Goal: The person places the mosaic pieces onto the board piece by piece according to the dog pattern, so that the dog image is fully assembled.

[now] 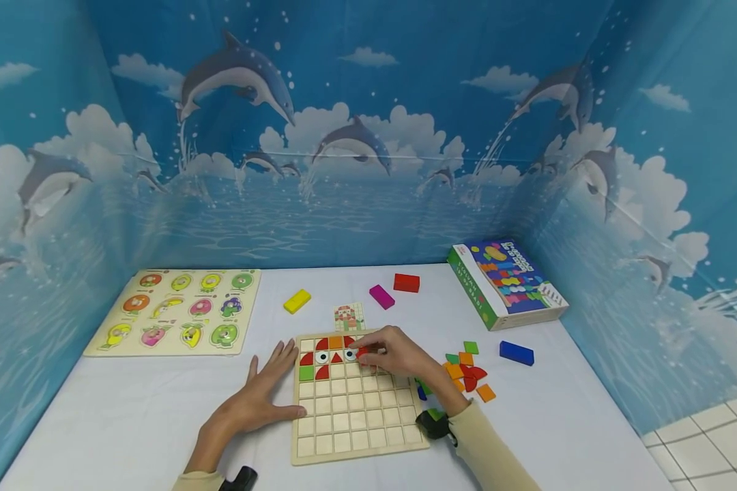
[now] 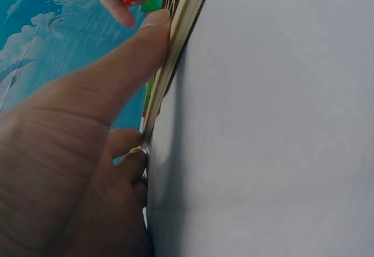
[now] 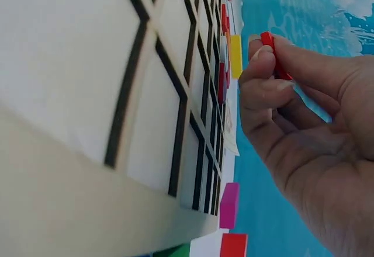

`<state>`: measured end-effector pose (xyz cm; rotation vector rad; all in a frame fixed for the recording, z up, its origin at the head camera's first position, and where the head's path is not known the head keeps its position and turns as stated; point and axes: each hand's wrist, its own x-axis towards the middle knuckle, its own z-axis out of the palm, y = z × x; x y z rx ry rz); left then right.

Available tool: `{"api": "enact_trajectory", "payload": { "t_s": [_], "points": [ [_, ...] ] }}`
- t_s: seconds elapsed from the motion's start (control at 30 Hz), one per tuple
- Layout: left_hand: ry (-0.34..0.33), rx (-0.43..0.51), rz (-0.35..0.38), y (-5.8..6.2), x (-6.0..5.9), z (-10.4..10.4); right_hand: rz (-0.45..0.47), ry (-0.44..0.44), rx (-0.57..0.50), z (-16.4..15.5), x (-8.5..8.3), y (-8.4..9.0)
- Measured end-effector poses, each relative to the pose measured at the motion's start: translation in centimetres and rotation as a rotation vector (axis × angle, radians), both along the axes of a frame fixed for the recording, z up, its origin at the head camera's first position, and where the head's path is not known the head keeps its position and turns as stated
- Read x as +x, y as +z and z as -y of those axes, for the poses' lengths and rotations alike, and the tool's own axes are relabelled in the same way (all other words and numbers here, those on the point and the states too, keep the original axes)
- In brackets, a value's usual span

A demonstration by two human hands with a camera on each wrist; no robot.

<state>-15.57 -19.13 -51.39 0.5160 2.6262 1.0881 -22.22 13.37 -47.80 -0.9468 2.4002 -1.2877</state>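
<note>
A wooden grid board [image 1: 347, 423] lies on the white table, with red, orange and green tiles and round eye tiles in its upper rows. My left hand [image 1: 254, 402] rests at the board's left edge, fingers spread and fairly straight, thumb touching the rim. Above the upper right part of the board, my right hand [image 1: 396, 351] pinches a red tile [image 3: 276, 58] between thumb and fingers. In the right wrist view the tile is apart from the board. A small pattern card [image 1: 349, 316] lies just behind the board.
Loose coloured tiles [image 1: 469, 375] lie right of the board, partly hidden by the right arm. Yellow [image 1: 297, 301], magenta [image 1: 382, 296], red [image 1: 407, 282] and blue blocks [image 1: 516, 352] lie around. A fruit puzzle [image 1: 178, 314] is at left, a game box [image 1: 506, 283] at back right.
</note>
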Motion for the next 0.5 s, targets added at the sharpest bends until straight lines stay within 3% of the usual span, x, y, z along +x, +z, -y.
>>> {"api": "enact_trajectory", "payload": {
  "t_s": [0.2, 0.37, 0.5],
  "points": [
    [0.004, 0.001, 0.006, 0.0, 0.1, 0.0, 0.007, -0.088, -0.033, 0.5, 0.2, 0.0],
    [0.006, -0.005, 0.014, 0.0, 0.1, 0.0, -0.043, -0.070, -0.030, 0.9, 0.3, -0.4],
    [0.002, -0.001, 0.007, 0.1, 0.0, -0.1, -0.029, -0.077, -0.039, 1.3, 0.3, -0.6]
  ]
}}
